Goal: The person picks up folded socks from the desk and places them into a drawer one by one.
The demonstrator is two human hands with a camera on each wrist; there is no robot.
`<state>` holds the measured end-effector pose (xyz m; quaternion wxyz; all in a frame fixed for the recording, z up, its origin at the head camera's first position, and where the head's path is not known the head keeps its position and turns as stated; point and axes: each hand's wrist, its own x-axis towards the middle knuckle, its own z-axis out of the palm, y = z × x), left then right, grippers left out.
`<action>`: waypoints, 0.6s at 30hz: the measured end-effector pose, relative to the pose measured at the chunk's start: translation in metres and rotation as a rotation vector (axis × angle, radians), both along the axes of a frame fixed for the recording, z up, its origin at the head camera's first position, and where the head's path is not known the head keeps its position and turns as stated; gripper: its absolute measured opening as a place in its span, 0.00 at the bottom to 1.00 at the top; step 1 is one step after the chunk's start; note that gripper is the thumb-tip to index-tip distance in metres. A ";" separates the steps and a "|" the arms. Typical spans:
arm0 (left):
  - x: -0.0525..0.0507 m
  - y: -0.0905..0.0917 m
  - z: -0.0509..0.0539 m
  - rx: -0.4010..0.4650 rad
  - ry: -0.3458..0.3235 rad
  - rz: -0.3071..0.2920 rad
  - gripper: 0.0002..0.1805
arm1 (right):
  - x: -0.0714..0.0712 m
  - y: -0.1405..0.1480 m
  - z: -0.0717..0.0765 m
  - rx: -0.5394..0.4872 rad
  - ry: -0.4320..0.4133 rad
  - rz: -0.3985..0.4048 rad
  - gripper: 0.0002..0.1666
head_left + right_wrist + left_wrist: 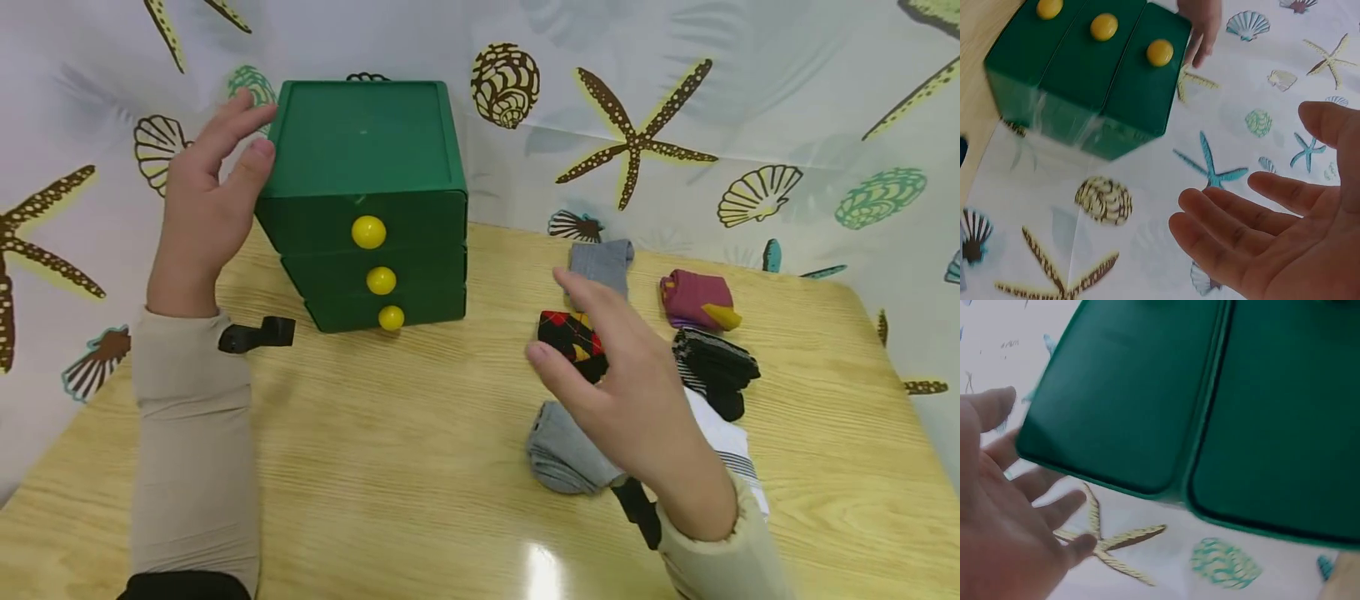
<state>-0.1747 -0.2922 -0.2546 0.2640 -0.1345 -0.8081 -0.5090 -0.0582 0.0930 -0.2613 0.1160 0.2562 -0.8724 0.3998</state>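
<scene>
A green box of stacked drawers with yellow round knobs (pixel 363 142) stands at the back left of the table, its drawers closed. Against its upper left side is my left hand (pixel 213 187), fingers spread; whether they touch the plastic I cannot tell. The left wrist view shows this hand (pixel 1016 506) with an empty palm beside the green wall (pixel 1122 394). My right hand (pixel 622 379) hovers over the folded socks, fingers extended and holding nothing. Partly beneath it lie a grey sock bundle (pixel 566 450) and a black sock with red and yellow pattern (pixel 562 337).
Farther right lie a maroon sock bundle (pixel 697 298), a black striped one (pixel 716 362) and a white one with dark stripes (pixel 731 442). A blue-grey folded sock (pixel 603 260) sits behind. The wooden table (pixel 390 467) meets a cloth printed with shells and starfish (pixel 810 108).
</scene>
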 end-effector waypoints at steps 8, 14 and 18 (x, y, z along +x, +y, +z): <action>-0.023 -0.012 -0.009 0.314 -0.116 -0.276 0.30 | -0.015 -0.056 0.004 0.030 -0.051 0.088 0.38; -0.030 -0.018 -0.004 0.300 -0.259 -0.422 0.42 | -0.036 -0.093 0.006 0.064 -0.124 0.083 0.37; -0.033 -0.018 0.001 0.269 -0.318 -0.448 0.43 | -0.052 -0.115 0.001 0.058 -0.139 0.050 0.35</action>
